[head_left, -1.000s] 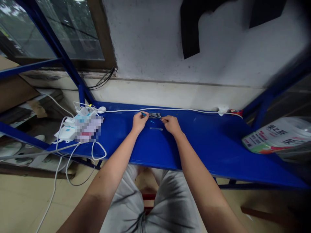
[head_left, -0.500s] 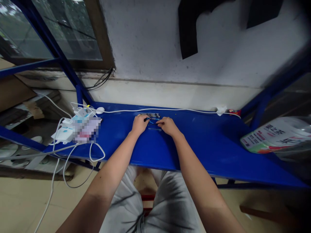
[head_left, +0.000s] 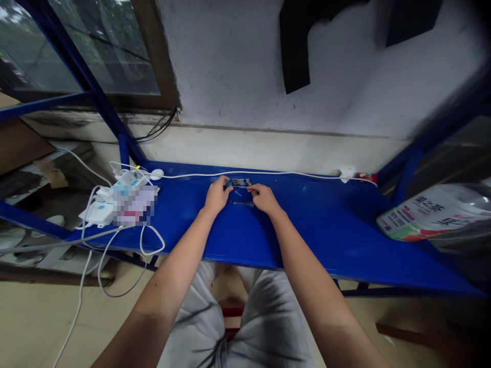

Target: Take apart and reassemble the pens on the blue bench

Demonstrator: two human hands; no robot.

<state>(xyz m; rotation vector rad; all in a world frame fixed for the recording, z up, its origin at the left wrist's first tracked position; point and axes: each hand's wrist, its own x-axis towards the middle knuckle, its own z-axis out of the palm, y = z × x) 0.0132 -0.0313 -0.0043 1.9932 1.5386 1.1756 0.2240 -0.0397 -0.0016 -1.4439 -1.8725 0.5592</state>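
Several slim pens [head_left: 241,182] lie side by side on the blue table [head_left: 326,220], between my two hands. My left hand [head_left: 218,195] is at their left end, its fingers closed around a small dark and blue piece [head_left: 229,182] that is mostly hidden. By their right end is my right hand [head_left: 264,198], thumb and fingers pinched together; what they hold, if anything, is too small to make out. Small blue parts [head_left: 238,192] rest on the table just nearer to me. Closer still lies a single thin pen-like rod [head_left: 242,203], its right end by my right hand.
White power strips and plugs [head_left: 102,207] with loose cables crowd the table's left end. A white cable [head_left: 268,173] runs along the back edge to a white plug [head_left: 347,174]. A large labelled plastic bottle [head_left: 418,214] lies at the right. Blue frame posts [head_left: 408,171] rise at both ends.
My left hand has shifted slightly up and left, with the small dark and blue piece. My right hand stays near the pens' right end. The small blue parts between the hands show more clearly.
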